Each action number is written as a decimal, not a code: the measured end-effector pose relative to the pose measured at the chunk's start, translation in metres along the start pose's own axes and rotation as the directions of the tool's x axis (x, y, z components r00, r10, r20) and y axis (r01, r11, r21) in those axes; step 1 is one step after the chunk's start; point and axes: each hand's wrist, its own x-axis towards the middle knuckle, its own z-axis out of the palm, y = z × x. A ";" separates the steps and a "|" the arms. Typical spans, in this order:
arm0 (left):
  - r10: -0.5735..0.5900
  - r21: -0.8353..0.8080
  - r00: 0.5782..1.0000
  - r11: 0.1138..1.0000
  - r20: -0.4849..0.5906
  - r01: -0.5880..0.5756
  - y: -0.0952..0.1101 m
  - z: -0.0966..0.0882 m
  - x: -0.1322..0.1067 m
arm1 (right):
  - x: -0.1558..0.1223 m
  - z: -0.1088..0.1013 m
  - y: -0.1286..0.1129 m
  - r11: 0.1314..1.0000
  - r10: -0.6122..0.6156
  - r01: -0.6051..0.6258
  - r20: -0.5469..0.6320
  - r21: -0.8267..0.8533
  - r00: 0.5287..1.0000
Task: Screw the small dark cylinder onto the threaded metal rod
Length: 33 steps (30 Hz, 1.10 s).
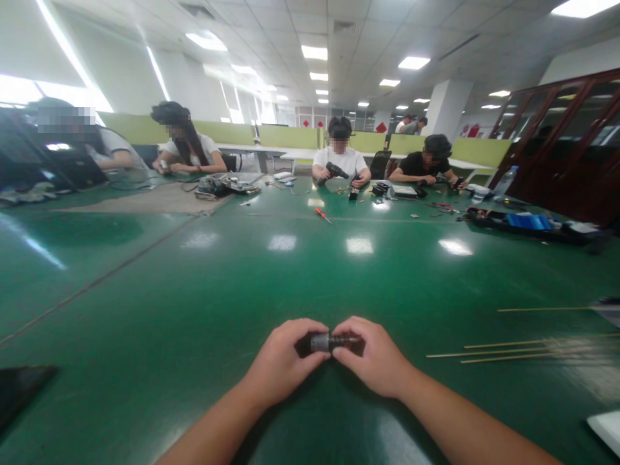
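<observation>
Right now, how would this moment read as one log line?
left hand: on metal part, thicker end | right hand: on its thinner end | table: green, shiny | orange screwdriver: on table, beyond hands

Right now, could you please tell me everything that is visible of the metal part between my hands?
The part looks metallic: a grey cylinder on the left, then a thinner, darker, stepped section toward the right. It lies sideways, roughly level, over the green table; whether it touches the table is unclear. The left hand holds the thick side and the right hand the thin side, so the outer ends are partly hidden. I cannot tell if it is one piece or two.
</observation>
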 end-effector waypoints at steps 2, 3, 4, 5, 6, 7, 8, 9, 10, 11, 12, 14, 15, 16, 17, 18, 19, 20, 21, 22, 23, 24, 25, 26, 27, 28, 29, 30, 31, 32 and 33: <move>-0.001 0.003 1.000 1.000 0.005 0.001 -0.001 0.000 0.000 | 0.000 0.000 -0.001 1.000 0.008 -0.008 0.003 -0.005 1.000; -0.003 0.003 1.000 1.000 0.008 0.003 -0.001 0.001 0.000 | 0.000 0.000 -0.001 1.000 0.013 -0.013 0.004 -0.006 1.000; -0.004 0.003 1.000 1.000 0.008 0.004 -0.001 0.001 0.000 | 0.000 0.000 -0.001 1.000 0.016 -0.016 0.006 -0.006 1.000; -0.006 0.001 1.000 1.000 0.008 0.006 -0.001 0.001 0.000 | -0.001 0.000 -0.001 1.000 0.017 -0.017 0.005 -0.008 1.000; -0.008 -0.001 1.000 1.000 0.008 0.008 0.000 0.001 0.000 | -0.001 0.000 -0.001 1.000 0.016 -0.016 0.002 -0.008 1.000; -0.010 -0.005 1.000 1.000 0.008 0.010 0.000 0.001 0.000 | -0.001 0.000 -0.001 1.000 0.015 -0.015 -0.001 -0.009 1.000; -0.012 -0.009 1.000 1.000 0.010 0.012 0.001 0.001 0.001 | -0.001 0.000 -0.001 1.000 0.014 -0.014 -0.005 -0.010 1.000; -0.011 -0.016 1.000 1.000 0.013 0.011 0.001 0.001 0.001 | -0.001 0.000 -0.001 1.000 0.012 -0.012 -0.009 -0.010 1.000; -0.009 -0.023 1.000 1.000 0.015 0.010 0.002 0.000 0.001 | -0.001 0.000 -0.001 1.000 0.010 -0.010 -0.012 -0.009 1.000; -0.007 -0.031 1.000 0.999 0.019 0.008 0.003 0.000 0.001 | -0.001 -0.001 -0.001 1.000 0.009 -0.009 -0.011 -0.009 1.000; -0.007 -0.038 1.000 0.999 0.022 0.007 0.004 0.000 0.002 | -0.001 -0.001 -0.001 1.000 0.010 -0.010 -0.009 -0.009 1.000; -0.007 -0.049 1.000 0.999 0.027 0.008 0.005 -0.001 0.002 | -0.001 -0.001 -0.001 1.000 0.022 -0.022 -0.004 -0.006 1.000; -0.008 -0.051 1.000 0.999 0.028 0.010 0.006 -0.001 0.002 | -0.001 -0.001 -0.001 1.000 0.030 -0.030 -0.002 -0.003 1.000; -0.010 -0.051 1.000 0.999 0.027 0.012 0.006 -0.001 0.002 | -0.001 -0.001 0.000 0.999 0.039 -0.039 0.000 0.000 0.999; -0.011 -0.051 1.000 0.999 0.026 0.012 0.006 -0.001 0.003 | -0.001 -0.001 0.000 0.999 0.045 -0.045 0.000 0.003 0.999; -0.011 -0.051 1.000 0.999 0.025 0.012 0.006 -0.001 0.003 | -0.001 -0.001 0.000 0.999 0.049 -0.049 0.001 0.005 0.999; -0.010 -0.052 1.000 0.999 0.025 0.011 0.005 -0.001 0.003 | -0.001 -0.001 0.000 0.999 0.052 -0.052 0.000 0.007 0.999; -0.009 -0.052 1.000 0.999 0.025 0.010 0.005 0.000 0.003 | -0.001 -0.001 0.000 0.998 0.055 -0.055 -0.001 0.008 0.998; -0.007 -0.053 1.000 0.999 0.024 0.008 0.005 0.000 0.002 | 0.000 -0.001 0.000 0.998 0.057 -0.057 -0.002 0.008 0.998; -0.005 -0.054 1.000 0.999 0.024 0.007 0.004 0.000 0.002 | 0.000 -0.001 0.000 0.998 0.060 -0.060 -0.002 0.008 0.998; -0.005 -0.054 1.000 0.999 0.022 0.007 0.004 0.000 0.002 | 0.000 -0.001 0.000 0.998 0.064 -0.064 -0.003 0.009 0.998; -0.007 -0.052 1.000 0.999 0.019 0.008 0.004 0.000 0.002 | 0.000 -0.001 -0.001 0.998 0.069 -0.069 -0.001 0.011 0.998; -0.011 -0.049 1.000 0.999 0.016 0.011 0.004 0.000 0.002 | 0.000 -0.001 -0.001 0.997 0.075 -0.075 0.001 0.014 0.997; -0.015 -0.046 1.000 0.999 0.012 0.016 0.004 0.000 0.002 | 0.000 -0.001 -0.001 0.996 0.083 -0.083 0.003 0.019 0.997; -0.018 -0.043 1.000 0.999 0.010 0.018 0.004 0.000 0.001 | 0.000 -0.001 -0.002 0.996 0.091 -0.091 0.004 0.026 0.996; -0.019 -0.042 1.000 0.999 0.007 0.020 0.005 0.000 0.001 | 0.000 -0.001 -0.002 0.995 0.098 -0.098 0.005 0.033 0.995; -0.019 -0.042 1.000 0.999 0.005 0.019 0.005 0.000 0.001 | 0.000 -0.001 -0.002 0.994 0.104 -0.104 0.006 0.038 0.995; -0.018 -0.043 1.000 0.999 0.004 0.018 0.005 0.000 0.001 | 0.000 -0.001 -0.002 0.993 0.108 -0.108 0.007 0.042 0.994; -0.016 -0.044 1.000 0.999 0.003 0.016 0.005 0.000 0.002 | 0.000 -0.001 -0.002 0.993 0.111 -0.111 0.009 0.045 0.994; -0.015 -0.044 1.000 0.999 0.003 0.015 0.005 0.000 0.002 | 0.000 -0.001 -0.002 0.993 0.113 -0.113 0.011 0.046 0.994; -0.014 -0.043 1.000 0.999 0.004 0.014 0.004 0.000 0.002 | 0.000 -0.001 -0.002 0.992 0.114 -0.115 0.011 0.046 0.993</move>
